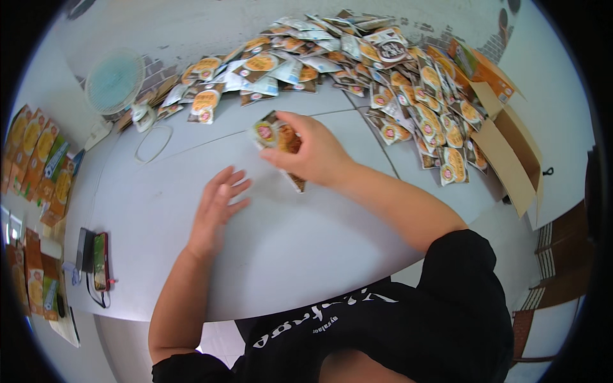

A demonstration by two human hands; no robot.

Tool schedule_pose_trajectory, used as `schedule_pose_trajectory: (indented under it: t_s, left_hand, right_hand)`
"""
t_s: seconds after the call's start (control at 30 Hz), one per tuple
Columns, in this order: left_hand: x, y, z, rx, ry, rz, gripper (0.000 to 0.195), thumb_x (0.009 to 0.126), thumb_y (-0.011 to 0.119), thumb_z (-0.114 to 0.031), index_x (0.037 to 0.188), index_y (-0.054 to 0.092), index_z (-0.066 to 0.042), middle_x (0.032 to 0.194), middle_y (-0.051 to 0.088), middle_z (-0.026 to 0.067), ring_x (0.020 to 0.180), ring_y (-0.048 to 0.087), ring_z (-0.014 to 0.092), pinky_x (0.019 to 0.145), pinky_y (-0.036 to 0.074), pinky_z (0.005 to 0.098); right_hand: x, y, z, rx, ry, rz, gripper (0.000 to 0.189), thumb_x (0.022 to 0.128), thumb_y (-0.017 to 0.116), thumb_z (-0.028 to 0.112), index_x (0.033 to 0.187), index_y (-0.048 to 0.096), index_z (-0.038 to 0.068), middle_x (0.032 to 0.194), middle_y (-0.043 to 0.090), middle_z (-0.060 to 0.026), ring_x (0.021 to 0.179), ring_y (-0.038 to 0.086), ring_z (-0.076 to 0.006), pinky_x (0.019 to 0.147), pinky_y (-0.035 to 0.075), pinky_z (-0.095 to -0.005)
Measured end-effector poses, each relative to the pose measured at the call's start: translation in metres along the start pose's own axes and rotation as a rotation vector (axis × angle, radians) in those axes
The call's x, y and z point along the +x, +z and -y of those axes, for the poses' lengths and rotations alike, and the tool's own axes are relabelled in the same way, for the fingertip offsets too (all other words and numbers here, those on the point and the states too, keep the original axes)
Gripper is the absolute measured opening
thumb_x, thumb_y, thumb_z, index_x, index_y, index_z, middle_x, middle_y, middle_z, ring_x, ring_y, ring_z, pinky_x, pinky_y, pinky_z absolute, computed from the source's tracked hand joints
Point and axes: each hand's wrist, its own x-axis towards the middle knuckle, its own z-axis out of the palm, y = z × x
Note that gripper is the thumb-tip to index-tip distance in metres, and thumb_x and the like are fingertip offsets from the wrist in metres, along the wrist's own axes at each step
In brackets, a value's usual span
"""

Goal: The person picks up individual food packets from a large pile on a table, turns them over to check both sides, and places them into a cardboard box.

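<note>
My right hand [313, 151] grips a printed food packet [266, 133] by its sides, above the middle of the pale table [297, 258]. A lower corner of packaging shows beneath my palm; whether it belongs to the same packet or a second one I cannot tell. To the left, my left hand [218, 206] is held with its fingers apart and holds nothing. It is close to the packet but not touching it. A large heap of similar packets [261, 62] in brown, orange and white spreads along the table's far side and down its right.
An open cardboard carton [507, 167] stands at the right beside the heap. At the far left are a small fan [115, 81] with a looped cable and upright orange boxes [33, 139]. A phone [101, 261] lies beside a dark device [85, 249] near the left edge.
</note>
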Motion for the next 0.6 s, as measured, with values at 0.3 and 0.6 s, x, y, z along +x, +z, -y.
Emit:
schedule_pose_trajectory:
  t_s: [0.3, 0.6]
  left_hand:
    - [0.001, -0.010, -0.006, -0.428, 0.004, -0.189, 0.044, 0.104, 0.036, -0.037, 0.134, 0.044, -0.006, 0.129, 0.057, 0.0077, 0.117, 0.055, 0.019, 0.098, 0.043, 0.0370]
    - [0.011, -0.020, -0.006, -0.557, -0.028, -0.240, 0.042, 0.104, 0.033, -0.030, 0.134, 0.043, -0.003, 0.127, 0.057, 0.0114, 0.117, 0.056, 0.024, 0.100, 0.045, 0.0389]
  right_hand:
    - [0.018, 0.094, 0.037, -0.150, -0.473, -0.006, 0.075, 0.075, 0.076, 0.028, 0.138, 0.045, -0.001, 0.129, 0.053, -0.0207, 0.113, 0.055, -0.0356, 0.096, 0.044, -0.0450]
    - [0.030, 0.087, 0.014, 0.427, 0.178, 0.424, 0.048, 0.082, 0.078, 0.034, 0.109, 0.059, -0.002, 0.093, 0.063, -0.0083, 0.082, 0.059, -0.0136, 0.072, 0.050, -0.0292]
